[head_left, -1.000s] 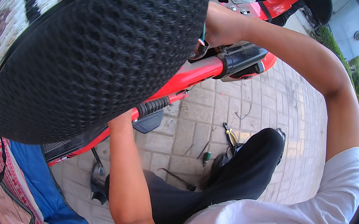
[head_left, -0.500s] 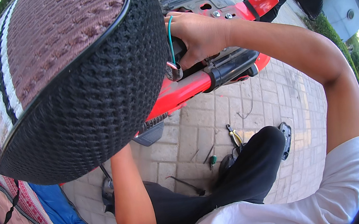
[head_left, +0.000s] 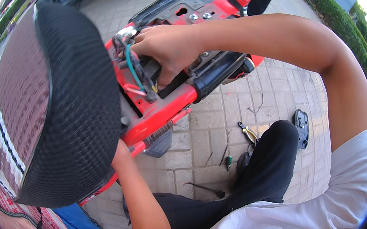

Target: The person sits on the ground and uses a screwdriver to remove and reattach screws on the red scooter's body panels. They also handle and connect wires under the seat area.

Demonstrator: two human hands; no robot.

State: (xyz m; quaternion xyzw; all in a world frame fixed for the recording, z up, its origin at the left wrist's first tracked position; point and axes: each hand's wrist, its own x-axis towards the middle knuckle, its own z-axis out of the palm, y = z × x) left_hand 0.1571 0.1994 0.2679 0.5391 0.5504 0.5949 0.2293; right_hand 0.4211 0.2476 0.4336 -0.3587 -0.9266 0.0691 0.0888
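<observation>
Since the bulky black mesh-sided seat with a brown-and-white woven top (head_left: 77, 114) blocks less of the view than half a second ago, the red metal vehicle frame (head_left: 170, 104) beside it shows an open bay with a thin green wire (head_left: 130, 63), probably making work there easier to see. Right hand (head_left: 172, 46) reaches into that bay, thumb and fingers apart, grip unclear; left hand (head_left: 120, 152), well apart, mostly hidden at the seat's lower edge, hold unknown.

Red frame (head_left: 169, 110), teal wire (head_left: 130, 62), white-striped mauve seat top (head_left: 28, 100)
</observation>
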